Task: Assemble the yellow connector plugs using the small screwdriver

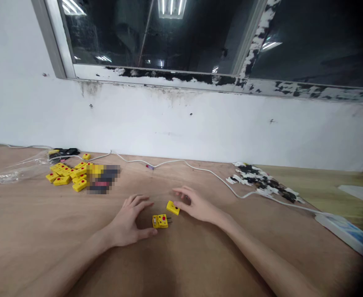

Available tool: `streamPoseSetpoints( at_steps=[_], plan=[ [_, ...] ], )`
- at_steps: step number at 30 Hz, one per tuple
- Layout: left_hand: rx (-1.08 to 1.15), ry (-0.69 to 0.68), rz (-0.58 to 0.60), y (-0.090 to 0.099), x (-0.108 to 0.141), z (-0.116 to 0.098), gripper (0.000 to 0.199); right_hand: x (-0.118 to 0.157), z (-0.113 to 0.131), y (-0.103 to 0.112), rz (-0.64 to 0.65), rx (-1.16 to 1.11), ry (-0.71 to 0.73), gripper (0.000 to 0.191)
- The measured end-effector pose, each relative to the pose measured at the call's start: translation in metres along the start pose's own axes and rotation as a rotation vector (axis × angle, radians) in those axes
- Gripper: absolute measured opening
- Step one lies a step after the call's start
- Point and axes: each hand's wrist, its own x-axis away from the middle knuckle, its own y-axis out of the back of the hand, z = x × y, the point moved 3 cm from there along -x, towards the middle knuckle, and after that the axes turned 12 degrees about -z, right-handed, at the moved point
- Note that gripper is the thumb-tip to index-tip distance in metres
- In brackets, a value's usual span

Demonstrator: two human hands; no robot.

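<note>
Both grips spread, nothing pinched, on my plywood bench;
left hand just beside the pronged yellow thermocouple plug; right hand arched at a second yellow plug, both plugs lying flat between my hands.

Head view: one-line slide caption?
Left hand and right hand flank a yellow thermocouple plug and a yellow connector piece on a wooden bench, more yellow pieces piled behind.

Two yellow thermocouple plugs in the narrow gap between left hand and right hand, open passage over the wooden tabletop nearest the body, yellow plug pile obstructing ahead-left, white cable crossing ahead-right, white wall closing off the far side
</note>
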Motion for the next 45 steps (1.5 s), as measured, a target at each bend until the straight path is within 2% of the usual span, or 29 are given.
streamPoseSetpoints(
  at_steps=[2,4,7,10,15,22,27,30,33,34,37,39,41,45],
  plan=[
    [0.001,0.027,-0.001,0.012,-0.004,0.017,0.083,0.002,0.004,-0.004,0.088,-0.016,0.036,0.043],
    [-0.004,0.078,0.012,0.023,-0.005,0.038,0.082,0.004,0.009,-0.008,0.131,-0.055,0.032,0.039],
    [-0.002,0.127,0.001,0.033,-0.006,0.068,0.058,0.006,0.024,-0.009,0.069,-0.178,0.012,0.041],
    [-0.021,0.118,-0.030,0.033,-0.006,0.083,0.040,0.009,0.045,-0.010,0.078,-0.172,0.090,0.040],
    [-0.098,0.072,-0.066,0.022,-0.008,0.080,0.029,0.012,0.061,-0.020,0.220,-0.058,0.156,0.036],
    [-0.143,0.132,-0.098,0.013,-0.014,0.072,0.019,0.011,0.055,-0.030,0.245,0.044,0.123,0.033],
    [-0.144,0.143,-0.117,0.008,-0.017,0.060,0.020,0.013,0.058,-0.018,0.178,-0.015,0.106,0.059],
    [-0.155,0.134,-0.129,0.008,-0.016,0.052,0.018,0.010,0.037,0.001,-0.009,0.043,0.089,0.044],
    [-0.153,0.100,-0.110,0.011,-0.014,0.048,0.016,0.009,-0.001,0.019,-0.210,0.352,-0.054,0.044],
    [-0.138,0.083,-0.092,0.012,-0.013,0.048,0.016,0.010,-0.012,0.022,-0.215,0.406,-0.084,0.040],
    [-0.037,0.060,-0.037,0.013,-0.012,0.052,0.014,0.017,-0.032,0.021,-0.138,0.383,-0.108,0.026],
    [0.059,0.101,-0.035,0.014,-0.012,0.057,0.013,0.022,-0.033,0.020,-0.117,0.335,-0.092,0.022],
    [0.143,0.149,-0.047,0.015,-0.012,0.060,0.015,0.025,-0.028,0.022,-0.160,0.270,-0.073,0.021],
    [0.223,0.203,-0.074,0.013,-0.011,0.050,0.025,0.032,0.001,0.033,-0.419,0.017,0.000,0.033]
  ],
)
